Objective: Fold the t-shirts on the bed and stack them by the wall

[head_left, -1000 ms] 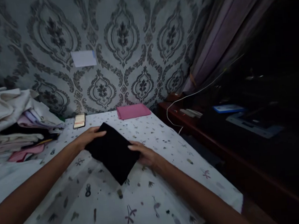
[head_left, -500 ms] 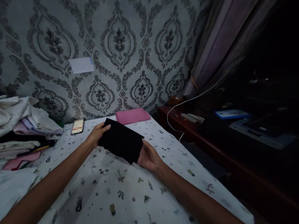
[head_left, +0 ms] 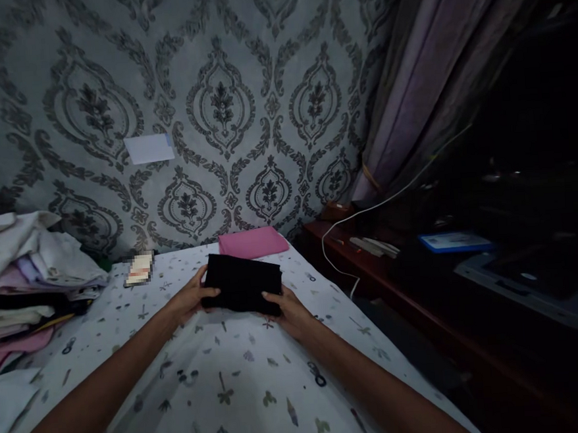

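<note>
Above the patterned bed sheet I hold a folded black cloth, a flat rectangular bundle. My left hand grips its left end, with the thumb on the near face and the fingers behind. At the right end, my right hand pinches it the same way, thumb in front. Just beyond the bundle, a folded pink cloth lies on the sheet near the wall.
A heap of folded clothes rises on the left. Near the wall lies a phone, its screen blurred. A dark red wooden table flanks the bed on the right, with a white cable and a blue-edged item by it.
The black cloth has turned from a slant to nearly level. My right thumb has come round onto its near face. The view has tilted up slightly.
</note>
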A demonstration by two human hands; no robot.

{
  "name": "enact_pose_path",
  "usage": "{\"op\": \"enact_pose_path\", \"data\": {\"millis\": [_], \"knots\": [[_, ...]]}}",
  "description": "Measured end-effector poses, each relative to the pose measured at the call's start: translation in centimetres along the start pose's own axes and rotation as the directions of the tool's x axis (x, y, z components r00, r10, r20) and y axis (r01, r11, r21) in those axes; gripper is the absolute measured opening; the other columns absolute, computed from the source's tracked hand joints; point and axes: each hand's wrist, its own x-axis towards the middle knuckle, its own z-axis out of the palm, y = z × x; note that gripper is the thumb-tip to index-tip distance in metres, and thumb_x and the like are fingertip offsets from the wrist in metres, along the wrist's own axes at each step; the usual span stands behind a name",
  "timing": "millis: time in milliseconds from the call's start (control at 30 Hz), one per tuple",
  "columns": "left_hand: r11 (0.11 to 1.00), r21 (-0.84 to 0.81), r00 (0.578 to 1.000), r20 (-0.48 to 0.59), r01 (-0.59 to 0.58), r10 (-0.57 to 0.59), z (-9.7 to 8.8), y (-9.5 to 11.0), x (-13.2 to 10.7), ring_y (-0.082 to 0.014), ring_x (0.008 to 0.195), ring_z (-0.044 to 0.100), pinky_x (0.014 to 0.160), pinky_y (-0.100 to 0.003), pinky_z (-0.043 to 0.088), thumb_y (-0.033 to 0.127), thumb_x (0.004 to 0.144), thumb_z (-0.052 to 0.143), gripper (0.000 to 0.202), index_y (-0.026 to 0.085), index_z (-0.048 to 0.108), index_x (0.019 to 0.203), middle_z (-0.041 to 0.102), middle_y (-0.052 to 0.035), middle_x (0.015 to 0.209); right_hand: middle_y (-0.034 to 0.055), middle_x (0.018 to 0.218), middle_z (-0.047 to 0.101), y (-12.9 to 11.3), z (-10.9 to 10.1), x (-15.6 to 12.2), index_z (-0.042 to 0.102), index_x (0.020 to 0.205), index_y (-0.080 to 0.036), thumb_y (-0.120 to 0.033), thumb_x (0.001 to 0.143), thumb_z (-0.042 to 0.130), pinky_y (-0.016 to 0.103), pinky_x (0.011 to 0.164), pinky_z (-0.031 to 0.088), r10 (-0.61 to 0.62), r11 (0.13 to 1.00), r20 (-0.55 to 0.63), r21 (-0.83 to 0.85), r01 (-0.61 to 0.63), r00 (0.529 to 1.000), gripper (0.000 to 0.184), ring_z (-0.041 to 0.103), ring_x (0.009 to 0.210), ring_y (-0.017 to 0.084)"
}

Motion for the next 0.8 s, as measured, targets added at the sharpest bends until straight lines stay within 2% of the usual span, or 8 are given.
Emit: {"op": "enact_pose_path", "data": {"millis": [100,200,333,467,567,633,700,800], "knots": [[0.960,-0.220,0.982,-0.118,-0.172,0.149,0.9,-0.5,1.1,-0.0175,0.084,0.067,0.074,-0.031,0.056,0.034,0.066,0.083,0.061,0.030,0.057,0.121,0.071,0.0008,0.095,0.0017,0.116,0.068,0.3,1.4,-0.1,0.059,0.113,-0.030,-0.022,0.068,0.078,0.046,0.086,0.058,-0.065,0.987,-0.029,0.147,0.069,0.997,0.050,0.064,0.110,0.023],[0.911,-0.371,0.983,-0.092,-0.179,0.156,3.3,-1.8,2.0,-0.0179,0.089,0.067,0.081,-0.034,0.056,0.050,0.077,0.074,0.039,0.026,0.064,0.106,0.072,-0.0007,0.097,0.0007,0.118,0.069,1.5,3.8,-0.5,0.059,0.115,-0.031,-0.024,0.068,0.078,0.043,0.090,0.057,-0.128,0.946,-0.055,0.292,0.139,0.990,0.051,0.063,0.113,0.022],[0.886,-0.409,0.973,-0.161,-0.218,0.165,6.2,-3.2,2.6,-0.0191,0.097,0.068,0.087,-0.031,0.056,0.028,0.071,0.078,0.042,0.027,0.064,0.110,0.073,-0.0004,0.106,0.0028,0.115,0.069,3.6,5.4,-1.5,0.060,0.111,-0.027,-0.026,0.064,0.082,0.040,0.088,0.056,-0.145,0.940,-0.061,0.304,0.156,0.988,0.052,0.065,0.105,0.022],[0.919,-0.332,0.965,-0.220,-0.211,0.142,5.2,-2.3,2.7,-0.0198,0.099,0.069,0.089,-0.031,0.055,0.017,0.066,0.077,0.049,0.028,0.063,0.112,0.074,0.0005,0.108,0.0019,0.100,0.071,2.6,3.1,-2.2,0.061,0.104,-0.024,-0.046,0.069,0.082,0.035,0.080,0.056,0.012,0.963,0.091,0.269,-0.036,0.996,0.047,0.067,0.086,0.017],[0.968,-0.245,0.995,-0.088,-0.057,0.037,3.0,-1.0,2.8,-0.0217,0.087,0.071,0.082,-0.033,0.057,0.020,0.063,0.080,0.045,0.023,0.066,0.105,0.075,-0.0031,0.100,0.0027,0.093,0.071,-0.1,1.0,-1.8,0.061,0.106,-0.021,-0.063,0.078,0.068,0.034,0.080,0.055,0.042,0.956,0.245,0.271,-0.110,0.969,0.051,0.068,0.084,0.016],[0.987,-0.156,0.998,0.051,0.045,-0.038,2.0,-0.5,3.1,-0.0219,0.081,0.072,0.079,-0.033,0.056,0.020,0.059,0.084,0.048,0.020,0.067,0.104,0.076,-0.0049,0.096,0.0049,0.096,0.072,-1.4,0.6,-1.1,0.062,0.109,-0.020,-0.063,0.080,0.066,0.036,0.081,0.055,0.070,0.966,0.343,0.212,-0.150,0.937,0.053,0.070,0.086,0.019],[0.993,-0.051,0.982,0.166,0.103,-0.094,1.6,-0.3,3.6,-0.0206,0.078,0.071,0.077,-0.030,0.055,0.021,0.056,0.087,0.053,0.018,0.067,0.105,0.076,-0.0053,0.093,0.0065,0.099,0.074,-1.8,0.8,-0.3,0.062,0.111,-0.018,-0.051,0.078,0.073,0.038,0.082,0.056,0.129,0.971,0.364,0.143,-0.193,0.923,0.048,0.071,0.090,0.022],[0.983,0.090,0.954,0.240,0.161,-0.178,1.5,-0.2,4.2,-0.0195,0.078,0.071,0.076,-0.028,0.053,0.026,0.055,0.090,0.062,0.017,0.067,0.112,0.076,-0.0050,0.092,0.0061,0.094,0.076,-1.2,1.6,1.1,0.065,0.108,-0.015,-0.025,0.073,0.080,0.035,0.083,0.057,0.206,0.957,0.237,0.154,-0.247,0.949,0.039,0.072,0.090,0.022]]}}
